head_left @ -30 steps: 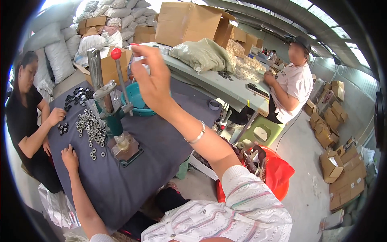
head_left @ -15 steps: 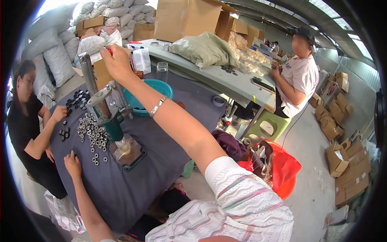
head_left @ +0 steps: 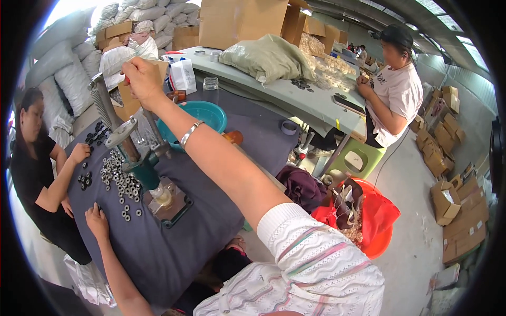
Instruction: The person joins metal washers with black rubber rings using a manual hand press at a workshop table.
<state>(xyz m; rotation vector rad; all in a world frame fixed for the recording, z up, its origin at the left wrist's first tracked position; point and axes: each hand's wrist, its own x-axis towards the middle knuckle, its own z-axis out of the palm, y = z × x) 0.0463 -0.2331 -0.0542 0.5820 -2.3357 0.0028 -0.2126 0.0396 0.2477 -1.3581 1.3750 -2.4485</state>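
Red knob [head_left: 126, 80]: work smoothly with right hand [head_left: 145, 83] wrapped round it and left hand [head_left: 97, 221], grip unclear, by left edge of table [head_left: 174, 253].

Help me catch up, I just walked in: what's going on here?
The person's right hand grips the red-knobbed lever of a green hand press. Their left hand seems to rest on the dark cloth, near some small ring-shaped pieces. At the left, a co-worker's hand is by some black pieces.
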